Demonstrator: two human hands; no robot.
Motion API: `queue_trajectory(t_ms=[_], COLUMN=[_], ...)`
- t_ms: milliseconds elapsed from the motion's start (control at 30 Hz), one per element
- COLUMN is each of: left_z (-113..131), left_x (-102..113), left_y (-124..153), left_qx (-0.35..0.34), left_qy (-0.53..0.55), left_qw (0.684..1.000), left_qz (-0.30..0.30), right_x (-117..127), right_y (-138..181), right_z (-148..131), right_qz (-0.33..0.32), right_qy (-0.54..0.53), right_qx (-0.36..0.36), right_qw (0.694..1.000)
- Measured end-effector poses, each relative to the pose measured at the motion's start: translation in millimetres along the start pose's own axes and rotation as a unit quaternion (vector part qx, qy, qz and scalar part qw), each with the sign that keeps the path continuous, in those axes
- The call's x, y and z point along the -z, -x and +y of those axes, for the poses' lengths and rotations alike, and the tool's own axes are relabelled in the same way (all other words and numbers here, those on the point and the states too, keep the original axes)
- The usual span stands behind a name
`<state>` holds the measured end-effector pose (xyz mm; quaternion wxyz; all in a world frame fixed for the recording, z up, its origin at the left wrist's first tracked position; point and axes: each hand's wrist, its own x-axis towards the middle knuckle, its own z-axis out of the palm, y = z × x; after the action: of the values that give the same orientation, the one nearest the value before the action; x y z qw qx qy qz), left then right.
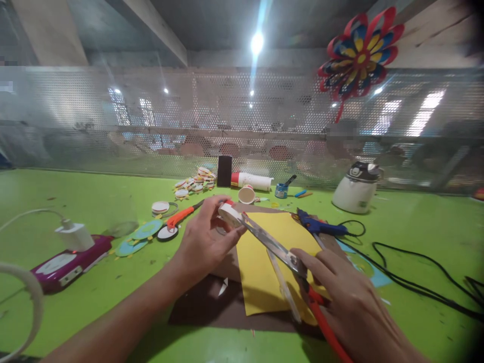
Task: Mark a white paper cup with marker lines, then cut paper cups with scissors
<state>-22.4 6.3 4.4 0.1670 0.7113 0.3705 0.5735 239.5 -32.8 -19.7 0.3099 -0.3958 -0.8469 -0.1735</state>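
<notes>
Between its fingers and thumb, my left hand [206, 239] grips a cut paper cup piece [230, 214], white with some red. My right hand [340, 287] is wrapped round a pair of scissors [282, 254] with red handles. The blade tips meet the edge of the cup piece; whether they are cutting into it I cannot tell. Below the hands, a yellow paper sheet [264, 297] lies on dark brown card [200, 307]. A narrow clear strip, perhaps a glue stick [283, 287], rests across the yellow sheet.
Behind stand a phone [224, 171], stacked paper cups [253, 181], a blue jar [282, 190] and a white kettle [355, 189]. Right lies a blue glue gun [325, 226] with black cable; left, a purple power strip [71, 262], blue paper discs [147, 229] and an orange-handled tool [181, 216].
</notes>
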Motion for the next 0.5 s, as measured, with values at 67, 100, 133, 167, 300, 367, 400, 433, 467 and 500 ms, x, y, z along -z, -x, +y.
queue_trajectory(t_ms=[67, 100, 133, 167, 300, 367, 400, 433, 467, 500], left_z=[-1.5, -1.8, -1.9, -1.9, -1.3, -0.8, -0.5, -0.1, 0.2, 0.5], left_x=[0.5, 0.7, 1.0, 1.1, 1.2, 1.1, 1.3, 1.5, 1.9, 2.3], left_y=[0.7, 0.9, 1.0, 1.1, 1.0, 0.8, 0.8, 0.7, 0.6, 0.6], left_qx=[-0.006, -0.009, -0.013, -0.017, -0.027, -0.025, -0.023, -0.021, -0.021, -0.021], left_qy=[-0.027, -0.040, -0.052, -0.063, -0.094, -0.105, -0.109, -0.113, -0.114, -0.116], left_qw=[1.000, 0.999, 0.999, 0.998, 0.995, 0.994, 0.993, 0.993, 0.993, 0.992], left_qz=[-0.002, -0.003, -0.004, -0.004, -0.012, -0.020, -0.024, -0.028, -0.031, -0.034], right_x=[0.9, 1.7, 2.6, 3.5, 6.5, 6.9, 6.9, 6.7, 6.6, 6.3], right_y=[-0.8, -1.3, -1.7, -2.1, -2.8, -2.5, -2.3, -2.1, -1.8, -1.5], right_z=[-0.9, -1.3, -1.6, -1.7, -0.6, 0.3, 0.7, 1.1, 1.4, 1.6], right_qz=[0.002, 0.003, 0.004, 0.003, -0.005, -0.008, -0.009, -0.012, -0.015, -0.018], right_qy=[0.010, 0.015, 0.022, 0.029, 0.051, 0.049, 0.047, 0.045, 0.043, 0.042], right_qx=[0.006, 0.010, 0.014, 0.016, 0.025, 0.024, 0.023, 0.022, 0.022, 0.020], right_qw=[1.000, 1.000, 1.000, 0.999, 0.998, 0.998, 0.999, 0.999, 0.999, 0.999])
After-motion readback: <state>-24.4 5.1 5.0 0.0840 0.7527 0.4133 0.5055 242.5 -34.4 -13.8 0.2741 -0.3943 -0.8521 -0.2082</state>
